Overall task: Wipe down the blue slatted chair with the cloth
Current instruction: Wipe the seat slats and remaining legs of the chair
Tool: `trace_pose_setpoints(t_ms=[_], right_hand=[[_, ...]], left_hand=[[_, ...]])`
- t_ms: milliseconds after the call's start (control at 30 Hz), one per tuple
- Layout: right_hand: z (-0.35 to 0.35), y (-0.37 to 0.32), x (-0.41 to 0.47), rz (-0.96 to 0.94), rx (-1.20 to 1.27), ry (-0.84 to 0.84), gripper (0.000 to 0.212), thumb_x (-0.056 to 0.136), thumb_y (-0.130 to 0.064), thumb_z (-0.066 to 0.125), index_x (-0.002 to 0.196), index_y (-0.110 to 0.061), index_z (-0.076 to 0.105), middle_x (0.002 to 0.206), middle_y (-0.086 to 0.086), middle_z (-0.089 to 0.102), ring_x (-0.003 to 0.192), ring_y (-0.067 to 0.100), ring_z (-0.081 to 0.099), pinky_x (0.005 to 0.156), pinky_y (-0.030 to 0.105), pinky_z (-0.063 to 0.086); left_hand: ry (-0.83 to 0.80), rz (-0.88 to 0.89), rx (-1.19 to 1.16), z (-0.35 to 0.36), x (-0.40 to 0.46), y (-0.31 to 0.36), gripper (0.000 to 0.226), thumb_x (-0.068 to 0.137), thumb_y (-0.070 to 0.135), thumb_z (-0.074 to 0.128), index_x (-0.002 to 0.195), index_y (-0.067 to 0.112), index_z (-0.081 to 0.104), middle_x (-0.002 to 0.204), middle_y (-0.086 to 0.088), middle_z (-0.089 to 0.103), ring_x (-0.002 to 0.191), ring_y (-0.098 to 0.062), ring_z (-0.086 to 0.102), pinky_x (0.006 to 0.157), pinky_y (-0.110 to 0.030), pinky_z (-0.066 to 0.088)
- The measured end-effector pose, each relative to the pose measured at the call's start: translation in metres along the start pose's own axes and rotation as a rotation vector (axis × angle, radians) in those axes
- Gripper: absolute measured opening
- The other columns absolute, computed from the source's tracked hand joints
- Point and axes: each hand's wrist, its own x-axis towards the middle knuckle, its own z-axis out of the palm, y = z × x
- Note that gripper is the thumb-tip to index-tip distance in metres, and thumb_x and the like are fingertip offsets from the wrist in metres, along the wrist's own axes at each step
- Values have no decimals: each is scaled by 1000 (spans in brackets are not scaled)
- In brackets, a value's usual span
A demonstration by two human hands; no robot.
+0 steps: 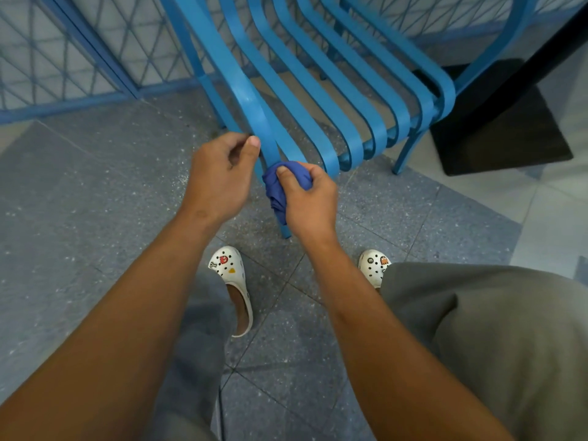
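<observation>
Two hands are used at the chair point(318, 100): its outer slat is steadied by the left hand point(219, 176) with curled fingers, while the cloth point(280, 189) is gripped against the slat's front bend by the right hand point(310, 198)

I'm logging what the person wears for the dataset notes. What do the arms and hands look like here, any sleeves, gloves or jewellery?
Both forearms are bare up to the frame edge: no sleeves show. The left hand and right hand wear no gloves, rings, watch or bracelets that can be seen. The nails look short and unpainted.
</observation>
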Motion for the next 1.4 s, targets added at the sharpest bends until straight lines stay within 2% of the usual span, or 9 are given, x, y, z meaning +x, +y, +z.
trace_pose_setpoints(t_ms=[133, 300, 500, 633, 800, 967, 1100, 1233, 1400], right_hand=[[-2, -11, 1, -87, -19, -12, 13, 93, -19, 73, 105, -14, 71, 94, -6, 72, 82, -1, 65, 71, 8, 48], [-5, -22, 5, -193, -55, -53, 11, 93, -23, 73, 102, -19, 70, 94, -9, 70, 87, 1, 66, 74, 12, 50], [-6, 5, 2, -80, -155, -131, 12, 92, -25, 74, 102, -20, 71, 93, -9, 72, 84, 1, 67, 77, 20, 53], [-4, -10, 3, -133, -98, -112, 10, 92, -24, 74, 101, -19, 72, 92, -10, 73, 84, -1, 67, 74, 12, 51], [-5, -11, 5, -170, -87, -127, 14, 94, -25, 72, 105, -16, 71, 97, -5, 73, 91, 7, 69, 81, 22, 56], [-7, 1, 8, -134, -152, -129, 15, 93, -27, 72, 103, -16, 71, 96, -4, 73, 90, 9, 69, 83, 29, 56], [-5, -13, 11, -170, -143, -118, 11, 92, -28, 73, 97, -18, 72, 89, -6, 73, 85, 9, 69, 80, 32, 58], [-5, -25, 16, -213, -141, -138, 10, 92, -26, 74, 95, -16, 74, 86, -7, 73, 81, 7, 68, 74, 24, 55], [-7, -28, 17, -224, -160, -160, 10, 92, -24, 74, 94, -14, 74, 85, -5, 73, 78, 5, 67, 70, 19, 54]], left_hand=[[11, -32, -18, -4, 11, 10, 33, 96, 49, 52, 100, 23, 72, 92, 2, 75, 91, -17, 73, 80, -48, 60], [-20, -59, -23, -6, 13, 13, 31, 101, 41, 54, 100, 17, 73, 92, -3, 75, 87, -21, 73, 77, -48, 61], [-25, -56, -42, -5, 12, 16, 26, 102, 38, 54, 96, 20, 72, 91, -2, 75, 89, -19, 73, 81, -47, 60], [-30, -53, -38, -5, 12, 15, 31, 100, 43, 53, 97, 18, 72, 91, -3, 75, 88, -21, 72, 80, -48, 60], [-35, -60, -57, -7, 11, 17, 35, 98, 46, 54, 97, 16, 72, 91, -7, 75, 89, -27, 72, 77, -51, 59], [-40, -49, -90, -7, 11, 19, 16, 102, 36, 56, 102, 24, 67, 96, 2, 74, 91, -14, 72, 85, -46, 60], [-40, -19, -90, -8, 14, 20, 10, 102, 30, 56, 104, 25, 65, 94, 5, 73, 90, -12, 72, 86, -43, 59], [-31, -31, -82, -8, 15, 22, 10, 99, 33, 57, 97, 28, 65, 94, 2, 74, 90, -15, 72, 86, -45, 59], [11, -66, -75, -3, 18, 29, 30, 95, 44, 58, 104, 17, 69, 94, 2, 76, 87, -14, 73, 82, -46, 60]])
